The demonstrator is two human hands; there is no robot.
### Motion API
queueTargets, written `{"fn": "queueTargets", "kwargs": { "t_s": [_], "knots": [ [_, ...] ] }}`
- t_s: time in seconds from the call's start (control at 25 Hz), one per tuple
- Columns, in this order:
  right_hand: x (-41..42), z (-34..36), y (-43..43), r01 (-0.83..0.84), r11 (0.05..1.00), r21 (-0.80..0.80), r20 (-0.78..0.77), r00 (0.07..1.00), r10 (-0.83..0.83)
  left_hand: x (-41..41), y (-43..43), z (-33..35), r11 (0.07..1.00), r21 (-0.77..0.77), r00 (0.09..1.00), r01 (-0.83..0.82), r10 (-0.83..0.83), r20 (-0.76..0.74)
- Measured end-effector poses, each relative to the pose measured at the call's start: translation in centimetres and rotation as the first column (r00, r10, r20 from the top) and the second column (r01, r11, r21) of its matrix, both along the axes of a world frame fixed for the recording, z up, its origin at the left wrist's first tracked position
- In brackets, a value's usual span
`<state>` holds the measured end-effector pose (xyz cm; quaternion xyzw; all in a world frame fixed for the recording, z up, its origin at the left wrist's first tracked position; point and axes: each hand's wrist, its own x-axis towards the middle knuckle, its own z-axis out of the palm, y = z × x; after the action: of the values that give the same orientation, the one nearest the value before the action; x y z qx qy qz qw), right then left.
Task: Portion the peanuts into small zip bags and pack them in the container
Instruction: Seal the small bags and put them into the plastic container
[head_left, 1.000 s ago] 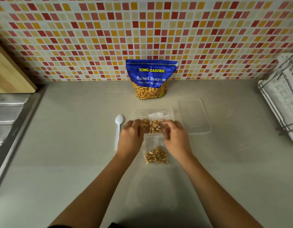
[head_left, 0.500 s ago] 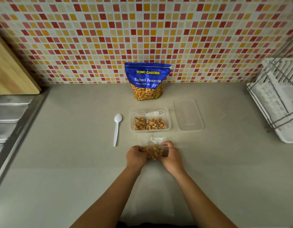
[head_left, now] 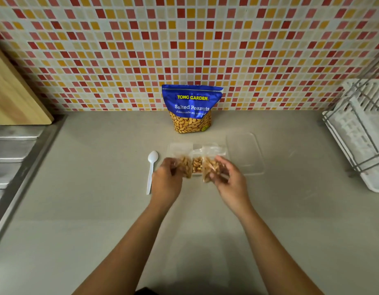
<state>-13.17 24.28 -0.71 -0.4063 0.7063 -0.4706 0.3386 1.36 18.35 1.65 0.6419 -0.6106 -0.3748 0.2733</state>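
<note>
Ok, L hand (head_left: pixel 166 182) pinches a peanut zip bag (head_left: pixel 185 165), R hand (head_left: pixel 231 182) grips a second bag (head_left: pixel 210 167). Both held by clear container (head_left: pixel 197 148); blurry.

Wooden board (head_left: pixel 14 99) left; steel sink (head_left: pixel 12 158); dish rack (head_left: pixel 359 133) right.

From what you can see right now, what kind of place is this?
Most likely a home kitchen. A grey counter runs along a mosaic tile wall, with a steel sink at the left, a white dish rack at the right and a wooden cutting board leaning nearby.
</note>
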Motion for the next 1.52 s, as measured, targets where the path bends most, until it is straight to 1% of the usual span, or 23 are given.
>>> {"fn": "queueTargets", "kwargs": {
  "t_s": [0.04, 0.12, 0.2, 0.28, 0.36, 0.44, 0.56, 0.64, 0.72, 0.8, 0.84, 0.88, 1.0, 1.12, 1.2, 1.24, 1.28, 1.32, 1.36, 1.4, 1.44, 1.48, 1.52],
  "knots": [
    [-0.5, 0.4, -1.8, -0.008, 1.000, 0.013, -0.024, 1.000, 0.008, -0.5, -1.5, -0.1, 1.000, 0.018, 1.000, 0.004, -0.004, -0.018],
    [-1.1, 0.3, -4.9, -0.025, 0.992, 0.124, -0.115, 0.993, 0.039, -1.6, -3.9, -0.9, 0.995, 0.098, 1.000, 0.008, -0.006, -0.014],
    [-1.2, -0.6, -6.7, -0.072, 0.959, 0.274, -0.188, 0.974, 0.127, -2.4, -5.5, -2.4, 0.983, 0.179, 0.995, 0.043, -0.058, 0.076],
    [-1.3, -1.4, -7.6, -0.136, 0.918, 0.373, -0.231, 0.944, 0.234, -3.0, -6.0, -3.4, 0.963, 0.239, 0.967, 0.125, -0.172, 0.189],
    [-1.5, -2.0, -8.1, -0.194, 0.879, 0.435, -0.259, 0.908, 0.328, -3.2, -6.2, -4.1, 0.946, 0.258, 0.934, 0.197, -0.261, 0.246],
    [-1.7, -2.5, -8.4, -0.226, 0.851, 0.475, -0.311, 0.861, 0.403, -3.2, -6.1, -4.9, 0.949, 0.199, 0.916, 0.246, -0.295, 0.274],
    [-1.8, -3.0, -8.3, -0.222, 0.842, 0.492, -0.499, 0.720, 0.482, -2.9, -5.9, -5.9, 0.945, 0.043, 0.852, 0.324, -0.312, 0.420],
    [-1.8, -3.0, -8.3, -0.248, 0.843, 0.478, -0.588, 0.622, 0.517, -2.5, -6.0, -6.3, 0.918, -0.017, 0.803, 0.397, -0.339, 0.491],
    [-2.1, -2.9, -8.4, -0.303, 0.820, 0.485, -0.632, 0.527, 0.568, -2.1, -6.2, -6.7, 0.857, -0.027, 0.740, 0.514, -0.428, 0.518],
    [-2.3, -3.0, -8.5, -0.335, 0.780, 0.528, -0.658, 0.419, 0.625, -1.9, -6.3, -7.0, 0.797, -0.007, 0.668, 0.604, -0.502, 0.549],
    [-2.3, -3.1, -8.4, -0.342, 0.755, 0.559, -0.648, 0.388, 0.655, -1.7, -6.3, -7.1, 0.775, 0.015, 0.635, 0.631, -0.527, 0.565],
    [-2.1, -3.3, -8.2, -0.346, 0.729, 0.591, -0.621, 0.382, 0.684, -1.5, -6.3, -7.1, 0.757, 0.039, 0.601, 0.652, -0.547, 0.583],
    [-1.6, -3.8, -7.2, -0.349, 0.658, 0.668, -0.523, 0.409, 0.748, -0.9, -5.9, -6.9, 0.721, 0.064, 0.530, 0.690, -0.564, 0.634],
    [-1.7, -3.9, -6.9, -0.342, 0.597, 0.726, -0.473, 0.382, 0.794, -0.8, -5.2, -6.9, 0.722, 0.102, 0.492, 0.684, -0.560, 0.666],
    [-1.7, -3.7, -7.1, -0.332, 0.570, 0.751, -0.450, 0.374, 0.811, -0.8, -4.9, -6.7, 0.726, 0.082, 0.522, 0.682, -0.563, 0.641],
    [-1.8, -3.4, -7.1, -0.338, 0.569, 0.750, -0.448, 0.374, 0.812, -0.9, -4.8, -6.6, 0.717, 0.014, 0.551, 0.697, -0.548, 0.630],
    [-1.8, -3.3, -7.1, -0.360, 0.596, 0.718, -0.464, 0.392, 0.795, -0.9, -5.0, -6.7, 0.714, -0.056, 0.585, 0.697, -0.522, 0.620],
    [-2.0, -3.2, -6.9, -0.389, 0.665, 0.638, -0.504, 0.442, 0.742, -0.7, -5.3, -6.9, 0.738, -0.131, 0.639, 0.662, -0.464, 0.613],
    [-2.3, -3.0, -6.7, -0.395, 0.775, 0.494, -0.558, 0.540, 0.631, -0.4, -5.6, -6.6, 0.784, -0.196, 0.715, 0.589, -0.392, 0.579],
    [-2.7, -2.7, -6.5, -0.345, 0.885, 0.311, -0.581, 0.669, 0.465, -0.2, -5.6, -5.9, 0.845, -0.201, 0.784, 0.496, -0.337, 0.521],
    [-3.5, -2.6, -6.3, -0.226, 0.965, 0.135, -0.576, 0.774, 0.262, 0.0, -5.6, -5.1, 0.907, -0.170, 0.844, 0.385, -0.271, 0.463],
    [-4.6, -2.7, -6.3, -0.069, 0.997, 0.017, -0.573, 0.817, 0.066, 0.2, -5.6, -4.6, 0.951, -0.098, 0.873, 0.294, -0.226, 0.432],
    [-6.0, -2.9, -6.4, 0.082, 0.996, -0.016, -0.580, 0.811, -0.076, 0.3, -5.6, -4.4, 0.973, -0.035, 0.883, 0.229, -0.193, 0.429]
  ]
}}
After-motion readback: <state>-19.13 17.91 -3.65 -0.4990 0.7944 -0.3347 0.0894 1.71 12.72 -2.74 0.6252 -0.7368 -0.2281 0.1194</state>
